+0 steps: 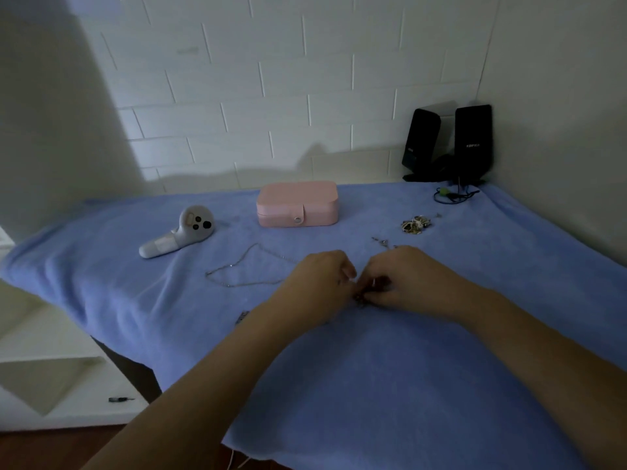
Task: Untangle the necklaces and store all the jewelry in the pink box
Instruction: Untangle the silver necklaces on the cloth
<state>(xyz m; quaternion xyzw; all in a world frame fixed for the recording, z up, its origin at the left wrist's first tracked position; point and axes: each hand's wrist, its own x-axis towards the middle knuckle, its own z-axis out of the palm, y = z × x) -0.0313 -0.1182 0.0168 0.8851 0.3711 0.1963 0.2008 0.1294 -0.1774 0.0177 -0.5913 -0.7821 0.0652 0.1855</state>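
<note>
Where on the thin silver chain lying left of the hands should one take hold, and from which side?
Pinch the silver chain from above at its far bend, the corner pointing toward the pink box. It lies flat and slack on the blue cloth, so a side approach would probably push it.

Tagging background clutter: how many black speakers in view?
2. The left speaker stands tilted in the back right corner; the right speaker is upright just beside it. No others seem hidden.

Location: domestic room, home setting.
White brick-pattern wall (271, 79); counter (132, 371) draped in a blue towel (373, 385); two black desktop speakers (473, 140) in the corner; white shelving unit (40, 351) at left above a wooden floor (51, 446).
</note>
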